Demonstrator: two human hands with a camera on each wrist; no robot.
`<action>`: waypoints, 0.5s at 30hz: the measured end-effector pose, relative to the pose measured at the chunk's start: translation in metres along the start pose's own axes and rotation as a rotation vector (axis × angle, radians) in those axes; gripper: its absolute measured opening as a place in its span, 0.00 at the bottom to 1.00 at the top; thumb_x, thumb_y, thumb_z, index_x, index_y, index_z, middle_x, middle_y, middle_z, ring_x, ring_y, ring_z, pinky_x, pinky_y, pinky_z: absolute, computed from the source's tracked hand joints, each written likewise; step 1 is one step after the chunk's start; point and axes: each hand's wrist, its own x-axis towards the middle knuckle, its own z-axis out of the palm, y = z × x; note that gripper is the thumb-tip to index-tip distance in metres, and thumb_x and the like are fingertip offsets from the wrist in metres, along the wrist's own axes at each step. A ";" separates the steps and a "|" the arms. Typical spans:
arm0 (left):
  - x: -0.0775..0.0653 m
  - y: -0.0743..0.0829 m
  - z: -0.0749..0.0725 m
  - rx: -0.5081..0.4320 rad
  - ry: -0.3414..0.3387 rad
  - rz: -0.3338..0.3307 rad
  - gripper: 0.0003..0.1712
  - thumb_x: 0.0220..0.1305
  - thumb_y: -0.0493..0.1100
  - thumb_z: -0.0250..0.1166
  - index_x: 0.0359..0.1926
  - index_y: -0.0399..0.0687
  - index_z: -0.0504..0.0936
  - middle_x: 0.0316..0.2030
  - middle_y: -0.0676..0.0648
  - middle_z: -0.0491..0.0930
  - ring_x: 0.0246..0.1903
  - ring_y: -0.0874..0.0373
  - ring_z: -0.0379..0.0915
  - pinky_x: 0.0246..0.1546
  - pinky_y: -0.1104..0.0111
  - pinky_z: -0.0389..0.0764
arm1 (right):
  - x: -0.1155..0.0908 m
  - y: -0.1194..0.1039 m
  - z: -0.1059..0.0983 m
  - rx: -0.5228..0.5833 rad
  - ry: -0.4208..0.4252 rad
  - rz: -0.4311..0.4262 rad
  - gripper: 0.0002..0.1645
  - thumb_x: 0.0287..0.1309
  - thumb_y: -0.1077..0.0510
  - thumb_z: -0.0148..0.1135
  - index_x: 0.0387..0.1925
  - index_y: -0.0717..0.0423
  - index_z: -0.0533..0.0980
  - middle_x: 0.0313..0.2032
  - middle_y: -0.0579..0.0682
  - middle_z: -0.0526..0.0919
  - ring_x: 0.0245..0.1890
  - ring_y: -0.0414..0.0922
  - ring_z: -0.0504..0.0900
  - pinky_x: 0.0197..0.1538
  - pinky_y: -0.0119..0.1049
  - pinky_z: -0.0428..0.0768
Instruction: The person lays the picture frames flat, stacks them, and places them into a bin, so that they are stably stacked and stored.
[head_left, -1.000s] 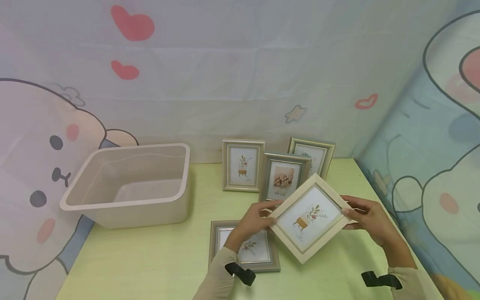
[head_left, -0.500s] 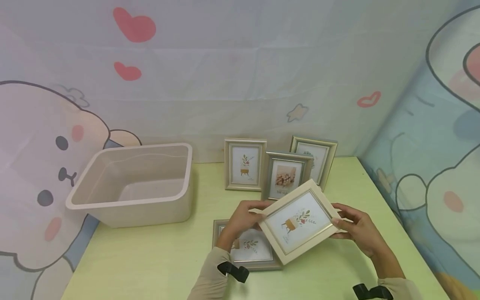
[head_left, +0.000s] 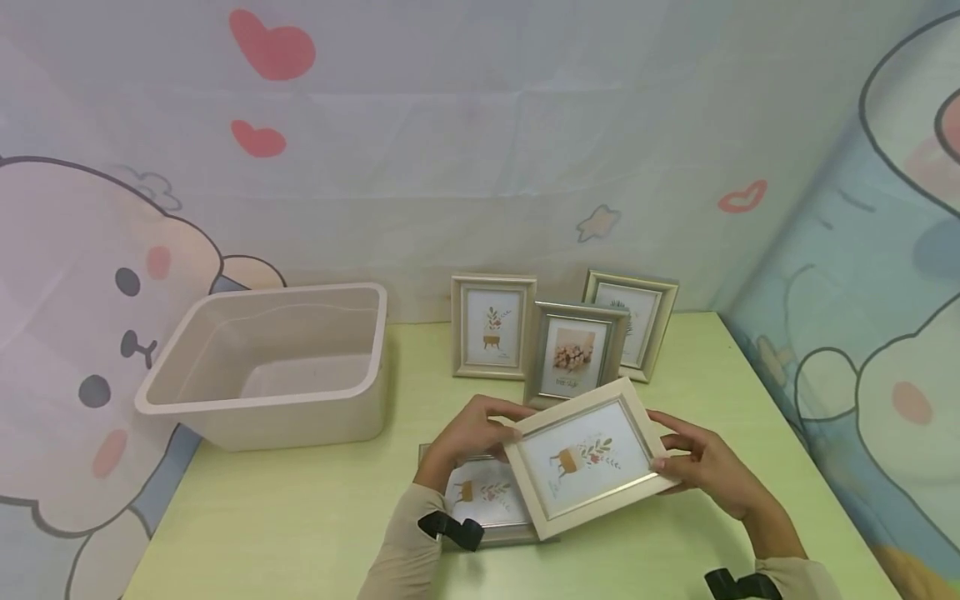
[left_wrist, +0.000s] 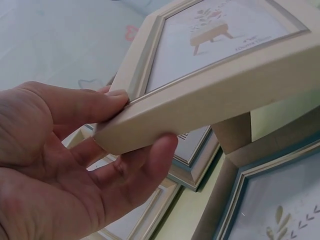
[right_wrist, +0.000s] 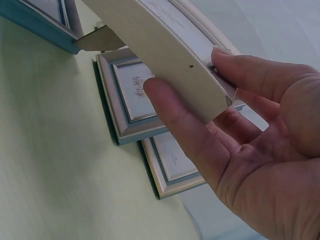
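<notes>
Both hands hold a cream picture frame (head_left: 588,457) tilted above the table, its plant print facing up and lying nearly sideways. My left hand (head_left: 474,433) pinches its left side, thumb on the front and fingers beneath, as the left wrist view shows. At the opposite side my right hand (head_left: 708,462) grips it the same way, thumb on the face edge. Under the held frame and the left forearm lies a grey-brown picture frame (head_left: 491,533) with a similar print, partly covered. Just behind stands a silver-grey picture frame (head_left: 576,354) with a flower photo.
Two more frames stand at the back: a beige picture frame (head_left: 493,327) on the left and a pale gold picture frame (head_left: 637,321) on the right, partly hidden. A beige plastic tub (head_left: 262,408) occupies the table's left. A printed cloth backdrop (head_left: 450,167) hangs behind.
The held cream picture frame has turned clockwise from a diamond-like tilt to nearly level sideways, shifting left and slightly lower. Both hands have moved with it, keeping their grip.
</notes>
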 end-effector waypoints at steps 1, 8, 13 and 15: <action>0.000 0.000 -0.001 0.009 -0.005 0.002 0.21 0.61 0.27 0.62 0.55 0.39 0.84 0.51 0.35 0.83 0.32 0.54 0.83 0.25 0.64 0.85 | 0.000 0.000 0.000 0.003 -0.012 0.006 0.42 0.68 0.70 0.55 0.78 0.53 0.53 0.47 0.44 0.85 0.41 0.47 0.89 0.39 0.56 0.86; 0.004 0.005 -0.003 0.028 -0.002 0.000 0.21 0.61 0.27 0.62 0.54 0.40 0.85 0.52 0.37 0.83 0.33 0.55 0.83 0.26 0.64 0.85 | 0.003 -0.001 0.001 0.002 -0.032 -0.003 0.46 0.67 0.70 0.56 0.79 0.50 0.48 0.48 0.45 0.84 0.41 0.46 0.89 0.38 0.55 0.85; 0.007 0.008 -0.003 -0.002 0.051 -0.010 0.19 0.63 0.29 0.63 0.54 0.40 0.85 0.53 0.37 0.83 0.34 0.55 0.84 0.32 0.54 0.87 | 0.002 -0.001 0.000 0.042 -0.015 -0.031 0.47 0.66 0.72 0.55 0.79 0.48 0.49 0.49 0.43 0.84 0.42 0.46 0.89 0.38 0.55 0.86; 0.008 0.008 -0.003 -0.021 0.079 0.001 0.17 0.63 0.30 0.63 0.53 0.37 0.84 0.53 0.35 0.83 0.35 0.55 0.84 0.34 0.51 0.87 | 0.002 -0.001 0.001 0.057 0.002 -0.042 0.47 0.66 0.73 0.55 0.79 0.47 0.49 0.50 0.41 0.84 0.42 0.46 0.89 0.38 0.54 0.86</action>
